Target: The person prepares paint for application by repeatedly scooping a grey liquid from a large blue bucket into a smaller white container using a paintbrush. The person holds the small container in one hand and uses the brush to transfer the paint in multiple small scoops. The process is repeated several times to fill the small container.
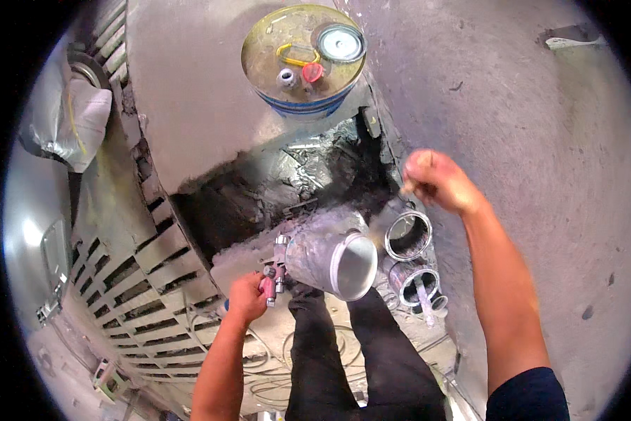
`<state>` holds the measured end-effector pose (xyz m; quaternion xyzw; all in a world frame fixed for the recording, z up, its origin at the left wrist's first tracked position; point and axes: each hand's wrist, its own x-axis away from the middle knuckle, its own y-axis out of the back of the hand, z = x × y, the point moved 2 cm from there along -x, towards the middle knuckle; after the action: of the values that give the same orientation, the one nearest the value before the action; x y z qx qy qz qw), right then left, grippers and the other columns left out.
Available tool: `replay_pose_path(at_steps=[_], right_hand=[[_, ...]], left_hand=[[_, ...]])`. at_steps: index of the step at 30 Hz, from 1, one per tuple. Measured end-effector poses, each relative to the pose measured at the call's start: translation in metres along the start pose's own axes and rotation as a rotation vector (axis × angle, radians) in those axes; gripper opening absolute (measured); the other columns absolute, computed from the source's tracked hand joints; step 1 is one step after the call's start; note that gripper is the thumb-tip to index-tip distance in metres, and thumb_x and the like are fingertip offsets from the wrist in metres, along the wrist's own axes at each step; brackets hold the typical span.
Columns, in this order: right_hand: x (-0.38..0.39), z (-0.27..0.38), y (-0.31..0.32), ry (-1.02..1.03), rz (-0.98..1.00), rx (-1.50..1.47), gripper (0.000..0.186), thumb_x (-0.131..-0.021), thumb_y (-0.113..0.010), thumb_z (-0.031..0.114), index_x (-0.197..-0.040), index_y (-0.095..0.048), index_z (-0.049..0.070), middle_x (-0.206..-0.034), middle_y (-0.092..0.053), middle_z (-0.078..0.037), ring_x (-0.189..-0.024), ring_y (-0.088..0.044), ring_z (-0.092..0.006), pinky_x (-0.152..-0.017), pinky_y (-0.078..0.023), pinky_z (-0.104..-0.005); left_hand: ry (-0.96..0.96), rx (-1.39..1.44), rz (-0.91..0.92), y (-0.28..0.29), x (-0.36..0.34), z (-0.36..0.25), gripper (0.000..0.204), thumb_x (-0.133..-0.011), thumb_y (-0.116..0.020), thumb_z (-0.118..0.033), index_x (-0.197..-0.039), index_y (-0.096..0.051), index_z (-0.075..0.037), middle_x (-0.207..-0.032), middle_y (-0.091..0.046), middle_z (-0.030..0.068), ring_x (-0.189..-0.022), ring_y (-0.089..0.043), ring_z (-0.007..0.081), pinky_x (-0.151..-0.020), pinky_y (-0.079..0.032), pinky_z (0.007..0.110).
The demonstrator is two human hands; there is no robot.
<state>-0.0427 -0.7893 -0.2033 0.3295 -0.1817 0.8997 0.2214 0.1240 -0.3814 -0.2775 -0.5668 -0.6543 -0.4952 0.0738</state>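
My left hand (249,297) is closed around a spray gun (270,284) with a pinkish-red body and metal fittings. Right beside the gun is a large white bucket (310,261), its open rim toward me. My right hand (438,181) is closed in a pinch above an open metal can (409,236). A small, blurred thing pokes out below those fingers, too unclear to name. Just nearer to me, a second open can (398,279) has a pale stick-like tool (425,298) in it.
Beyond my hands lies a dark pit (280,182) with crumpled, shiny material inside. Past it stands a drum (259,52) topped by a round lid, a red cap and a yellow handle. Floor grating (136,302) and a silver car (38,238) are on the left; hoses (273,386) coil by my legs.
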Motion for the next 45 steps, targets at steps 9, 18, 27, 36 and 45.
replay_pose_path(at_steps=[9,18,27,36,45], right_hand=[[-0.003,-0.015,-0.021,0.157,-0.276,-0.453,0.015,-0.091,-0.059,0.023,-0.090,-0.059,0.008,-0.075,-0.062,-0.001,-0.055,-0.050,-0.0078,-0.048,-0.038,-0.0227],[0.006,-0.039,-0.025,0.207,-0.357,-0.638,0.015,-0.093,-0.058,0.022,-0.090,-0.057,0.008,-0.072,-0.057,-0.002,-0.058,-0.052,-0.0098,-0.050,-0.042,-0.0239],[0.027,-0.071,-0.049,0.229,-0.351,-0.717,0.014,-0.091,-0.061,0.021,-0.094,-0.057,0.008,-0.078,-0.062,-0.004,-0.062,-0.055,-0.0095,-0.051,-0.045,-0.0242],[0.029,-0.077,-0.048,0.277,-0.529,-0.654,0.012,-0.092,-0.059,0.018,-0.094,-0.059,0.006,-0.078,-0.062,-0.004,-0.061,-0.056,-0.0095,-0.052,-0.047,-0.0242],[0.054,0.004,-0.083,0.708,-0.031,0.690,0.018,-0.082,-0.065,0.014,-0.099,-0.063,0.009,-0.082,-0.064,-0.010,-0.071,-0.062,-0.0267,-0.062,-0.050,-0.0378]], left_hand=[[0.022,0.276,0.089,0.006,-0.011,0.003,0.032,-0.085,-0.062,-0.027,-0.070,-0.053,0.000,-0.062,-0.053,0.0163,-0.055,-0.047,0.0283,-0.055,-0.040,0.039],[0.213,0.380,0.340,0.013,-0.018,-0.012,0.028,-0.085,-0.066,-0.026,-0.070,-0.053,-0.005,-0.061,-0.048,-0.0006,-0.058,-0.044,0.0113,-0.054,-0.037,0.029],[0.455,0.645,0.570,0.006,-0.012,-0.006,0.023,-0.083,-0.065,-0.022,-0.069,-0.052,-0.009,-0.059,-0.046,-0.0012,-0.050,-0.038,0.0094,-0.047,-0.027,0.028],[0.486,0.719,0.600,0.002,-0.006,0.004,0.023,-0.083,-0.065,-0.021,-0.070,-0.051,-0.009,-0.059,-0.044,-0.0029,-0.051,-0.036,0.0089,-0.047,-0.026,0.028],[0.345,0.293,0.549,0.010,-0.004,-0.010,0.028,-0.083,-0.067,-0.030,-0.078,-0.063,-0.003,-0.064,-0.051,-0.0021,-0.063,-0.046,0.0122,-0.061,-0.039,0.030]])
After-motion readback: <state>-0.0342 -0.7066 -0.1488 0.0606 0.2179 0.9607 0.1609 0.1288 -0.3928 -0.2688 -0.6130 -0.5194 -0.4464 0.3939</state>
